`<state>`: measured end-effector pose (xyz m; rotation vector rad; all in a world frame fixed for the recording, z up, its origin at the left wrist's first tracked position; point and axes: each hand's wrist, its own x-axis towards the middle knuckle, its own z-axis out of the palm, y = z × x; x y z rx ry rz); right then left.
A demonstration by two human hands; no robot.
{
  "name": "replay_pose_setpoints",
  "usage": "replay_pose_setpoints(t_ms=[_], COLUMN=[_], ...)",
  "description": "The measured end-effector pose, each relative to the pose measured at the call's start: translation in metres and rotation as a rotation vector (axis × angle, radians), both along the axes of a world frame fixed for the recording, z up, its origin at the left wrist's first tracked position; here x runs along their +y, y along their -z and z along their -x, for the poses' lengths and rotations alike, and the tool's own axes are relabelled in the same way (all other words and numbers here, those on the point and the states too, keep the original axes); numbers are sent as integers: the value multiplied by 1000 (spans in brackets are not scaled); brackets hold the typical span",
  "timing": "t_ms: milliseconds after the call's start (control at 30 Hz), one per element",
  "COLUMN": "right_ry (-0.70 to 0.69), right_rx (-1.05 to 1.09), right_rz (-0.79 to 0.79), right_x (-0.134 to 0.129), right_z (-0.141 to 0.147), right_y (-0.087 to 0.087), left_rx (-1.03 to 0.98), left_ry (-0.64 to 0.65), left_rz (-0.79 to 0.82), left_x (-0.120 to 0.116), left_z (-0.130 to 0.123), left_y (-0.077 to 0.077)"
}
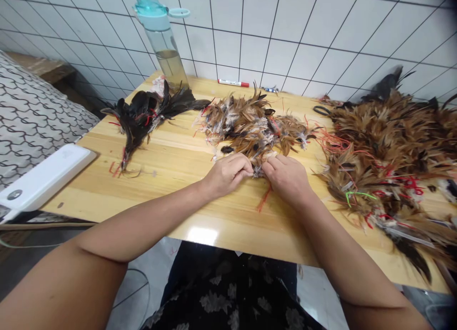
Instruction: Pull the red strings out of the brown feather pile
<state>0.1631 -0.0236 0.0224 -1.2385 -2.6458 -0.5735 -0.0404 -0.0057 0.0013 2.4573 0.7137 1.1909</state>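
- Brown and grey fluff makes up the small feather tuft [257, 171] between my two hands, at the near edge of the middle pile.
- With my left hand [230, 174], fingers curled in and narrow, I pinch the tuft's left side between thumb and forefinger.
- With my right hand [285, 176], also curled and narrow, I grip its right side; the exact placing of those fingertips is hidden.
- Thin red threads [264, 201] trail toward me from beneath my right hand, over the glossy pale wooden table [171, 196].
- Just beyond my hands I have a loose pile of brown and whitish feathers [243, 118], with orange-red threads poking out.
- To my left lies a black feather bundle with red ties [137, 113], well apart from my hands.
- Behind that bundle stands a clear bottle with a turquoise lid [157, 39], part full of yellowish liquid.
- To my right spreads a large heap of brown feathers [385, 130], with a bright green strip [360, 195] across its near part.
- Near the white tiled wall [257, 20] lies a white marker with a red cap [233, 83].
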Motion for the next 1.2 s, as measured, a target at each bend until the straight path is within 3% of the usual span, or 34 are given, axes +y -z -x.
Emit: replay_pose_setpoints(t_ms=[300, 733, 1033, 1200], right_ry=[-62, -44, -28, 52], right_rx=[-29, 34, 4, 39], right_rz=[125, 326, 303, 351], right_x=[-1, -1, -1, -3], right_z=[1, 4, 5, 8], right_y=[-1, 3, 9, 6], left_rx=[87, 119, 113, 36], left_ry=[80, 13, -12, -52], left_rz=[211, 402, 473, 590], left_x=[3, 7, 7, 8], left_z=[-1, 1, 0, 1], left_y=[5, 6, 3, 7])
